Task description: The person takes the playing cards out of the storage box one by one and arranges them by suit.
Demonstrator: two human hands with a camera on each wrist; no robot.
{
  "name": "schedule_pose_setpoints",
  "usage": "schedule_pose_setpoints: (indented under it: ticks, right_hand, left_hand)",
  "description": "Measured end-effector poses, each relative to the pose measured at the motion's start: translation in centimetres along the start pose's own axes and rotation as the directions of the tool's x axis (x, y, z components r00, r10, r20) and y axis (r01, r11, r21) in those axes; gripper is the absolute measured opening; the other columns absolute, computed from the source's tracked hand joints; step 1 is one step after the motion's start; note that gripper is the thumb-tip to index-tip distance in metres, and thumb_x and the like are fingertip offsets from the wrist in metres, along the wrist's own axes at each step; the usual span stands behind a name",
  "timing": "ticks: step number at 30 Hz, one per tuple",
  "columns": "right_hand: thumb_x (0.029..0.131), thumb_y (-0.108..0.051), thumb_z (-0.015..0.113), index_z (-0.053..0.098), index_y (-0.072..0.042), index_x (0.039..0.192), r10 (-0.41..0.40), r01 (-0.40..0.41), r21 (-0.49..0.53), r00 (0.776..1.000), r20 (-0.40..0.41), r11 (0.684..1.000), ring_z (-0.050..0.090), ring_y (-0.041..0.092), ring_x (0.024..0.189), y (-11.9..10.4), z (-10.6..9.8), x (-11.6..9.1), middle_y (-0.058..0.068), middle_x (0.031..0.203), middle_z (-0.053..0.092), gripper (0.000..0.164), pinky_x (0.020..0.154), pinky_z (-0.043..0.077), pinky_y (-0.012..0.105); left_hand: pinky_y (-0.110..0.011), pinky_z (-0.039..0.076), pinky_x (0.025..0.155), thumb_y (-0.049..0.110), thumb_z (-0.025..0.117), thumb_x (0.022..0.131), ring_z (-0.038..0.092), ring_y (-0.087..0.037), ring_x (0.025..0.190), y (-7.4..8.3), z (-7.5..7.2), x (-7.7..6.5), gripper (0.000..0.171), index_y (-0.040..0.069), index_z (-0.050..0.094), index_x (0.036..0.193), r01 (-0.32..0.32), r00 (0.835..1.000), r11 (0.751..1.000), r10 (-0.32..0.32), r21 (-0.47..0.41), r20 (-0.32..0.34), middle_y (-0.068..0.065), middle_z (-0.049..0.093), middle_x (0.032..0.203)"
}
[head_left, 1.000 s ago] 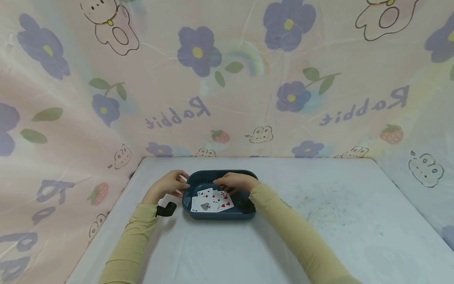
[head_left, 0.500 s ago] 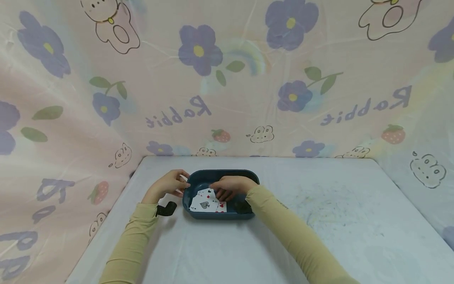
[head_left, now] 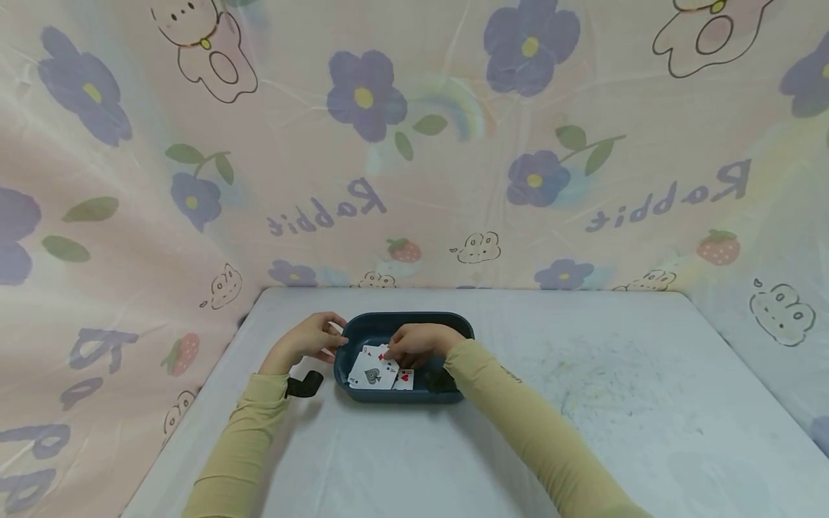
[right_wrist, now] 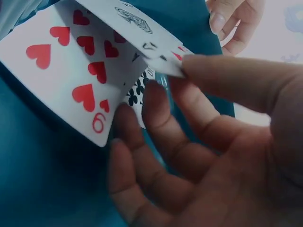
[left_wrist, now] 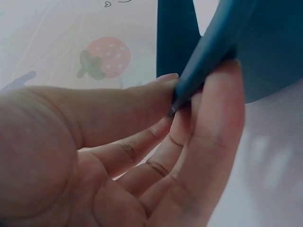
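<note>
A dark blue oval tray (head_left: 401, 397) sits on the table with several playing cards lying face up inside it. At its left end my left hand (head_left: 312, 337) pinches the rim, thumb inside and fingers outside. Inside the tray my right hand (head_left: 421, 344) pinches the corner of playing cards between thumb and index finger. In the right wrist view the ace of spades (right_wrist: 137, 22) is lifted at that corner, with a red-marked card edge beneath it. Below lies a hearts card (right_wrist: 61, 59), and part of a clubs card (right_wrist: 137, 91) shows beside the fingers.
The tray stands on a white-covered table (head_left: 550, 446) that has dark smudges at the right. A printed curtain (head_left: 447, 187) hangs behind and along both sides. A black wrist mount (head_left: 304, 383) sticks out near the tray's left end.
My right hand has moved down and left into the cards and now pinches some by the corner. More of the hearts cards is covered. My left hand stays on the rim.
</note>
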State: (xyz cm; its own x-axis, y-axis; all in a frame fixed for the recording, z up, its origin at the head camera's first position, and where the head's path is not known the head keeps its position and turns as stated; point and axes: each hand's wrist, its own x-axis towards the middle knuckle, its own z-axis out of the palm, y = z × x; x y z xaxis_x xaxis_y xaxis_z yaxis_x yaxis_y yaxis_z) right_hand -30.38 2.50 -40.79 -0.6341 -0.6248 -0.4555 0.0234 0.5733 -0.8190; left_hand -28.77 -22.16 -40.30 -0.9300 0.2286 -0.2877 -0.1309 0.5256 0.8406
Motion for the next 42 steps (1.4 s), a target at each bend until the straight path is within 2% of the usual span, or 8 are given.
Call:
schedule_pose_setpoints:
  ticks: [4,7,12,19,25,31,34,42]
  right_hand:
    - [0.093,-0.012,0.063,0.060,-0.003,0.081,-0.031,0.030,-0.016,0.997,-0.064,0.999,0.057,0.020,0.073,0.0,-0.1,-0.2,0.005,0.080,0.061,0.015,0.073,0.052,0.034]
    - [0.090,-0.010,0.066,0.066,-0.001,0.089,-0.028,0.026,-0.014,0.987,-0.161,1.000,0.060,0.020,0.074,0.0,-0.5,-0.5,0.005,0.082,0.063,0.009,0.073,0.054,0.034]
    - [0.086,-0.010,0.071,0.068,-0.001,0.089,-0.020,0.022,0.003,0.951,-0.309,1.000,0.061,0.019,0.072,0.1,-1.5,-0.8,0.005,0.083,0.065,0.010,0.069,0.054,0.033]
    - [0.080,-0.006,0.077,0.066,-0.002,0.080,-0.042,0.051,0.007,0.897,-0.440,0.999,0.059,0.015,0.063,0.4,-2.5,-1.6,0.006,0.078,0.064,0.012,0.062,0.054,0.030]
    - [0.076,0.006,0.075,0.062,0.003,0.092,-0.082,0.080,-0.026,0.859,-0.505,0.996,0.060,0.016,0.060,0.6,-3.2,-2.7,0.007,0.077,0.060,0.021,0.056,0.054,0.030]
    - [0.080,0.012,0.065,0.058,0.001,0.121,-0.148,0.133,-0.066,0.855,-0.496,0.989,0.060,0.022,0.064,0.3,-4.8,-4.6,0.012,0.083,0.054,0.043,0.059,0.055,0.034]
    - [0.085,0.011,0.059,0.059,0.000,0.122,-0.153,0.143,-0.058,0.853,-0.499,0.988,0.059,0.023,0.065,0.5,-5.7,-5.7,0.014,0.090,0.051,0.039,0.062,0.056,0.036]
    - [0.095,0.004,0.048,0.051,0.002,0.116,-0.121,0.168,0.026,0.799,-0.590,0.985,0.061,0.027,0.065,2.8,-7.8,-8.5,0.020,0.095,0.052,0.022,0.062,0.056,0.042]
  left_hand:
    - [-0.036,0.056,0.061,0.002,0.062,0.091,0.061,-0.022,0.073,0.2,0.2,0.0,0.035,-0.004,0.049,0.123,-0.002,1.000,1.000,0.002,-0.001,-0.002,-0.018,0.058,0.093]
    - [-0.036,0.056,0.061,0.002,0.062,0.091,0.061,-0.022,0.073,0.3,0.2,0.0,0.035,-0.004,0.048,0.124,-0.003,1.000,1.000,0.003,0.000,-0.002,-0.018,0.058,0.093]
    - [-0.036,0.056,0.062,0.001,0.062,0.091,0.061,-0.022,0.073,0.2,0.2,0.1,0.035,-0.004,0.048,0.123,-0.003,1.000,1.000,0.003,-0.001,0.000,-0.016,0.058,0.092]
    - [-0.036,0.056,0.062,0.002,0.062,0.092,0.062,-0.023,0.074,0.2,0.1,0.1,0.035,-0.003,0.048,0.123,-0.001,1.000,1.000,0.001,0.005,-0.008,-0.017,0.058,0.093]
    - [-0.036,0.055,0.062,0.002,0.062,0.092,0.061,-0.026,0.076,0.2,0.2,-0.1,0.034,-0.004,0.049,0.123,0.006,1.000,1.000,-0.006,0.003,-0.004,-0.020,0.058,0.096]
    - [-0.035,0.056,0.062,0.003,0.062,0.092,0.061,-0.024,0.076,0.1,0.2,-0.1,0.034,-0.003,0.049,0.123,0.023,1.000,1.000,-0.023,-0.002,-0.016,-0.019,0.059,0.096]
    - [-0.035,0.056,0.062,0.002,0.062,0.091,0.061,-0.023,0.075,0.1,0.2,0.0,0.035,-0.003,0.049,0.122,0.024,1.000,1.000,-0.025,-0.013,-0.014,-0.017,0.059,0.094]
    - [-0.035,0.055,0.062,0.003,0.064,0.090,0.061,-0.025,0.076,-0.2,0.1,0.1,0.036,-0.004,0.049,0.122,0.023,1.000,0.999,-0.023,-0.032,-0.012,-0.018,0.059,0.094]
